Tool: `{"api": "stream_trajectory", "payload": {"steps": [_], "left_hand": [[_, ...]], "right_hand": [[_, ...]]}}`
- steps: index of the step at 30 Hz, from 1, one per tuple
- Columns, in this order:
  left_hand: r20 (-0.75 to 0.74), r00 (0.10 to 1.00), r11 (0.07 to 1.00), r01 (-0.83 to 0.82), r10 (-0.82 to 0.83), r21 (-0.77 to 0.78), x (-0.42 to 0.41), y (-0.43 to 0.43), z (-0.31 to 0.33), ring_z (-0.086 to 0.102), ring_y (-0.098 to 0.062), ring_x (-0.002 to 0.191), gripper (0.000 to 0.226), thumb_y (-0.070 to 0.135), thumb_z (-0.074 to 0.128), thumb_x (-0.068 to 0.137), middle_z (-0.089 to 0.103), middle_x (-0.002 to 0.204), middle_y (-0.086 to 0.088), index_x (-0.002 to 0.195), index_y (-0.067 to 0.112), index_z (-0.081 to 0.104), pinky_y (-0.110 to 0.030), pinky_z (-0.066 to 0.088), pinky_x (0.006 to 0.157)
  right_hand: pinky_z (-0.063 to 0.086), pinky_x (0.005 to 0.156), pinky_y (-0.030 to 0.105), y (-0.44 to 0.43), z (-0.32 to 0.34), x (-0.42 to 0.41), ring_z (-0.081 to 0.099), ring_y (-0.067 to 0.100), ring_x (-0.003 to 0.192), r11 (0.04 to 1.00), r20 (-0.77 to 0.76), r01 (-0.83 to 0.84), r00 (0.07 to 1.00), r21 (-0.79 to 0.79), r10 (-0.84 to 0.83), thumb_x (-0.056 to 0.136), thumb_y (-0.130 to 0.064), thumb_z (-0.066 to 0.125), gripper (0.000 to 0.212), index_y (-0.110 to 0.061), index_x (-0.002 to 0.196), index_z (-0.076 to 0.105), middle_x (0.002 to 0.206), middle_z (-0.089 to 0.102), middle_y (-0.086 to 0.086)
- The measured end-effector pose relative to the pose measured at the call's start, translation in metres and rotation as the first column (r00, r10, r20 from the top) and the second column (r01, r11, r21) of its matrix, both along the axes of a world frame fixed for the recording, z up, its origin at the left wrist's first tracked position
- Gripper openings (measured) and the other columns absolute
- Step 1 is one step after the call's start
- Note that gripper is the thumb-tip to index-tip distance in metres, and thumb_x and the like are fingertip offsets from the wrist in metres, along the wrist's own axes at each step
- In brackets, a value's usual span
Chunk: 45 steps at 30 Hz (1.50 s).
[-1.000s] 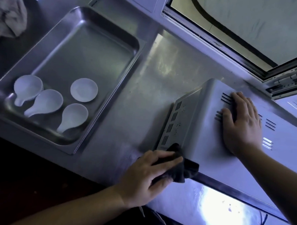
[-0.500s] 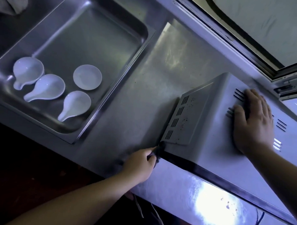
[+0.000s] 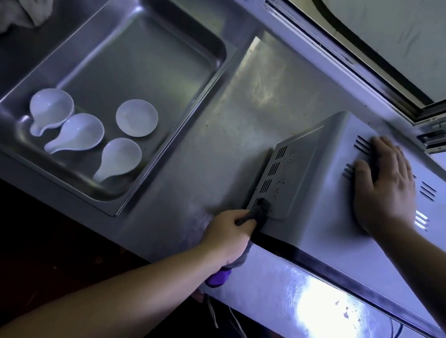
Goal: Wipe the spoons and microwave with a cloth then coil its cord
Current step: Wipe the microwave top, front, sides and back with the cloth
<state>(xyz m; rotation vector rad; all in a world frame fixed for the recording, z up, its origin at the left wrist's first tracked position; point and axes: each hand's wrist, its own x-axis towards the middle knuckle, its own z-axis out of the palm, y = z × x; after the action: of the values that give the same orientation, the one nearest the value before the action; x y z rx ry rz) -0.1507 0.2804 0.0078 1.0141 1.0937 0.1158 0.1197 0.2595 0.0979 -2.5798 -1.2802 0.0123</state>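
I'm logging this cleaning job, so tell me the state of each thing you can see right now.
Left hand, gripping the dark cloth.
Dark cloth, bunched, pressed on the microwave's vented side panel.
Right hand, flat on the microwave's top.
Microwave, standing on the counter.
Spoons, lying in the tray, untouched.
Tray, holding the spoons.
Pale rag, crumpled at far left.

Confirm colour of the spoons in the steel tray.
White; the spoons show best in the head view.
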Motion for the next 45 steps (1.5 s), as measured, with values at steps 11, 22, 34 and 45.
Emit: {"api": "stream_trajectory", "payload": {"steps": [11, 22, 34, 45], "left_hand": [[0.275, 0.953, 0.915, 0.006, -0.127, 0.403, -0.024, -0.015, 0.055, 0.069, -0.004, 0.094, 0.038, 0.016, 0.067, 0.097, 0.063, 0.114, 0.017, 0.132, 0.032, 0.070, -0.019, 0.054, 0.081], [-0.054, 0.993, 0.956, 0.113, -0.102, 0.270, -0.007, -0.012, -0.029, 0.066, -0.011, 0.074, 0.023, 0.034, 0.051, 0.100, 0.071, 0.081, 0.006, 0.115, 0.039, 0.068, -0.026, 0.051, 0.065], [-0.199, 0.978, 0.989, 0.094, -0.069, 0.118, 0.046, 0.036, -0.058, 0.068, -0.034, 0.088, 0.023, 0.029, 0.052, 0.092, 0.067, 0.071, -0.003, 0.078, 0.016, 0.065, -0.034, 0.048, 0.067], [0.079, 0.994, 0.952, -0.098, 0.078, 0.290, 0.023, 0.007, 0.045, 0.060, -0.007, 0.078, 0.031, 0.033, 0.048, 0.104, 0.064, 0.077, 0.012, 0.082, 0.020, 0.065, -0.033, 0.051, 0.078]], "right_hand": [[0.021, 0.125, 0.047, -0.001, -0.002, 0.004, 0.023, 0.017, 0.154, 1.000, -0.004, 0.002, 1.000, -0.028, -0.002, 0.098, -0.047, 0.039, 0.059, -0.029, 0.153, 0.036, 0.164, 0.033, -0.009], [0.020, 0.125, 0.045, -0.001, -0.003, 0.004, 0.025, 0.018, 0.153, 1.000, -0.006, -0.001, 1.000, -0.004, 0.001, 0.098, -0.045, 0.040, 0.058, -0.027, 0.153, 0.040, 0.163, 0.035, -0.006], [0.020, 0.125, 0.046, -0.001, -0.003, 0.003, 0.022, 0.017, 0.154, 1.000, -0.014, 0.004, 1.000, -0.006, -0.004, 0.095, -0.048, 0.038, 0.061, -0.029, 0.152, 0.039, 0.163, 0.035, -0.008], [0.018, 0.125, 0.042, -0.001, 0.000, 0.001, 0.022, 0.016, 0.154, 1.000, -0.019, 0.016, 1.000, -0.015, -0.017, 0.095, -0.049, 0.038, 0.061, -0.030, 0.153, 0.038, 0.165, 0.032, -0.010]]}}
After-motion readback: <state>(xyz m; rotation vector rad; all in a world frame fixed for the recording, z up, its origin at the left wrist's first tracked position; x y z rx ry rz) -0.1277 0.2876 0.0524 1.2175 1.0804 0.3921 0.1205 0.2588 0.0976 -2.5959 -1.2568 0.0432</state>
